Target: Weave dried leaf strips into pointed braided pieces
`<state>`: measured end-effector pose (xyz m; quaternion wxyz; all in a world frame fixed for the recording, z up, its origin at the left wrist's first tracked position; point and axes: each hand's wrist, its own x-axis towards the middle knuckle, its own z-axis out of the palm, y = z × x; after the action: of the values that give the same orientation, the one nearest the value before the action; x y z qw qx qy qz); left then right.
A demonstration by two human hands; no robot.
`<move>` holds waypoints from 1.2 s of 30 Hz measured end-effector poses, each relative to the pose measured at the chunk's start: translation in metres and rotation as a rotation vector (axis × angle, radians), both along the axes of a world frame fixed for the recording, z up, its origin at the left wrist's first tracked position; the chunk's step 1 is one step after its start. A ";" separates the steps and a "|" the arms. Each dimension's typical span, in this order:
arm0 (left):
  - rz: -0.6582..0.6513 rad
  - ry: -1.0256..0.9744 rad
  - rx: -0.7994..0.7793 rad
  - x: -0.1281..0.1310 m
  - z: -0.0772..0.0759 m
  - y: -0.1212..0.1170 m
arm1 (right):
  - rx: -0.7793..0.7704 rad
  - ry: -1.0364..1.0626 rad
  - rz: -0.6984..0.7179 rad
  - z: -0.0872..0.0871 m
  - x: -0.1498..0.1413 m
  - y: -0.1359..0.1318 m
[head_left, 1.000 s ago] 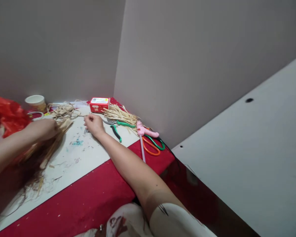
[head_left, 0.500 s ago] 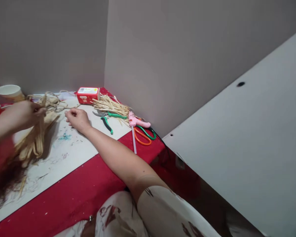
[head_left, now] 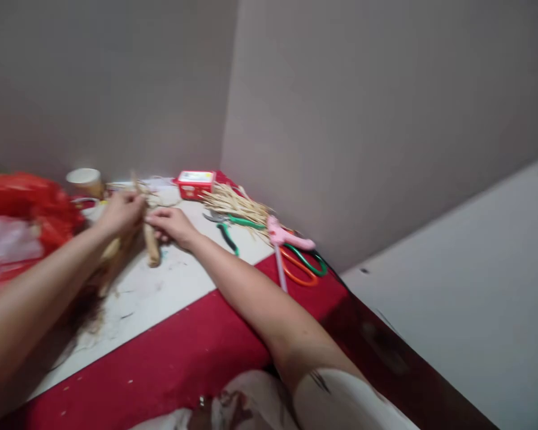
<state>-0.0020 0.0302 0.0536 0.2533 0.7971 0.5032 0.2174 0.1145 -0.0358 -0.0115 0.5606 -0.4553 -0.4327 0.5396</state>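
My left hand [head_left: 124, 212] is closed around a bundle of pale tan dried plant strips [head_left: 151, 245], with thin ends sticking up above the fist. From the other side my right hand [head_left: 173, 226] comes to the same bundle, its thumb and fingertips pinched at the upper part. The folded lower end hangs just over the white board [head_left: 179, 280]. More tan strips [head_left: 112, 251] lie under my left forearm, partly hidden by it. Motion blur hides the finer detail between the fingertips.
A red box [head_left: 196, 186], cut straw [head_left: 235, 203], green-handled pruning shears [head_left: 246, 222], a pink glue gun [head_left: 275, 232] and orange-and-green-handled scissors [head_left: 302, 269] lie on the right. A paper cup [head_left: 85, 181] and red plastic bag [head_left: 31, 191] are left. Grey panels [head_left: 341, 119] enclose the table.
My left hand lifted folded strips off the board and carried them right to my right hand. My right hand, earlier curled on the board, now pinches the bundle. The camera view swung about.
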 end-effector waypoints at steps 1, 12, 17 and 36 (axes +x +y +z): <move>-0.026 -0.078 -0.050 -0.003 -0.005 0.004 | -0.006 -0.001 0.034 -0.002 0.002 0.004; -0.188 -0.556 -0.700 -0.036 -0.026 0.019 | -0.059 0.048 0.043 -0.014 0.007 0.016; -0.171 -0.598 -0.693 -0.044 -0.018 0.014 | -0.043 0.059 0.053 -0.013 0.008 0.015; 0.046 0.449 0.161 -0.060 -0.008 -0.001 | 0.046 -0.478 -0.561 0.054 0.058 0.024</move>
<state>-0.0622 0.0294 0.0459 0.0657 0.8314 0.5460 0.0801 0.1729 -0.0116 0.0425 0.5799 -0.6567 -0.4220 0.2331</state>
